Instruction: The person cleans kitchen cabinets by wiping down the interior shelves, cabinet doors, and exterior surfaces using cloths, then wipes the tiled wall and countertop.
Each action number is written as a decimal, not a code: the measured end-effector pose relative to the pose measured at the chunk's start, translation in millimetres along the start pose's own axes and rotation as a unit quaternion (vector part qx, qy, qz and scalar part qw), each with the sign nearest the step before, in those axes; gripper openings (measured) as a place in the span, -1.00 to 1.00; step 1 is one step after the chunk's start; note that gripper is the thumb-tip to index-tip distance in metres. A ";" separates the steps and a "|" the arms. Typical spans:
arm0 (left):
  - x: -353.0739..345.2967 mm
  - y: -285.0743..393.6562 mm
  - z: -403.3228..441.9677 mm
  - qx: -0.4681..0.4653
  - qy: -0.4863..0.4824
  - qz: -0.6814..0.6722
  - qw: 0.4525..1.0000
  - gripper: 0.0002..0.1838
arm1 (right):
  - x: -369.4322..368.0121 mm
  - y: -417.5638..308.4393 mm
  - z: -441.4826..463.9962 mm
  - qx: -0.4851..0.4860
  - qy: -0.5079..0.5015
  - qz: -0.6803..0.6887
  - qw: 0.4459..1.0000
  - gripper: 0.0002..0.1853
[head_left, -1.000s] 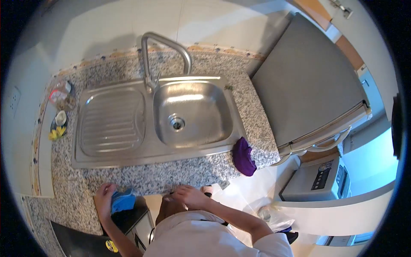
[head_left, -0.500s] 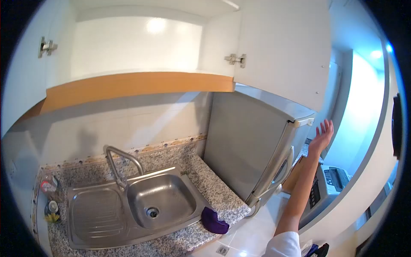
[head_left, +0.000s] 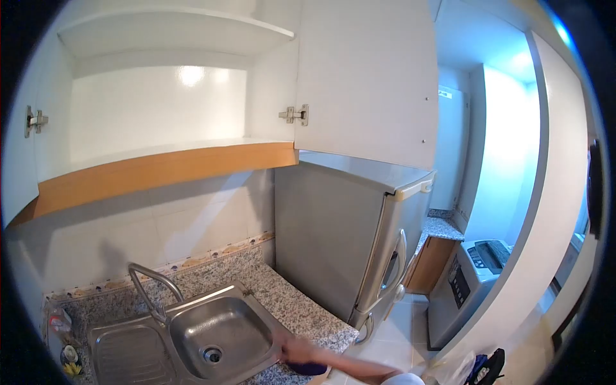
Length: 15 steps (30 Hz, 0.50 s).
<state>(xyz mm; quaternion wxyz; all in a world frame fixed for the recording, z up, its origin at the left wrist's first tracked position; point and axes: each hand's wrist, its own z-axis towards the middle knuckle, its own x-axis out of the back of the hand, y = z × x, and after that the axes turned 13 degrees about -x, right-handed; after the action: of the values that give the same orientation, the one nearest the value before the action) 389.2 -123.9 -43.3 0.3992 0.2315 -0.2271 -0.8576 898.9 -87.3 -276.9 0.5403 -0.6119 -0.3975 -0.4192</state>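
My right hand reaches in from the lower right, over the front right corner of the steel sink. Motion smears its fingers, so whether they are open or closed does not show. Just below the hand lies a dark purple cloth on the granite counter's edge, partly covered by the hand and forearm. Whether the fingers touch the cloth cannot be made out. A bent metal faucet rises behind the basin. My left hand is out of view.
Overhead, a white cabinet stands with its doors open. A grey refrigerator is right of the counter, and a washing machine is farther back. A bottle stands at the far left. Bags lie on the floor at lower right.
My right hand has come down from its raised position by the refrigerator to the purple cloth at the sink's corner. The view has tilted up and turned slightly right.
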 end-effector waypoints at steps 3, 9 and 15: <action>-40.6 0.0 -6.3 0.020 -0.043 -0.121 0.992 -0.66 | -86.6 6.8 -14.1 -0.018 0.036 -0.218 0.975 -0.35; -157.8 8.5 -17.2 0.044 -0.132 -0.431 0.892 -0.65 | -3.4 52.3 13.9 -0.039 0.187 0.251 0.949 -0.65; -322.2 131.3 -15.4 0.160 -0.063 -0.741 0.649 -0.62 | 382.7 -1.9 -69.7 0.239 0.692 -0.065 0.678 -0.48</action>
<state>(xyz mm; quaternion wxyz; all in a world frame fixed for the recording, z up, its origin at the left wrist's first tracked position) 659.2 51.5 89.5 -0.4278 0.3283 -0.1384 -0.8307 1018.6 -143.6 88.9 0.7604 0.0300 -0.0358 -0.6478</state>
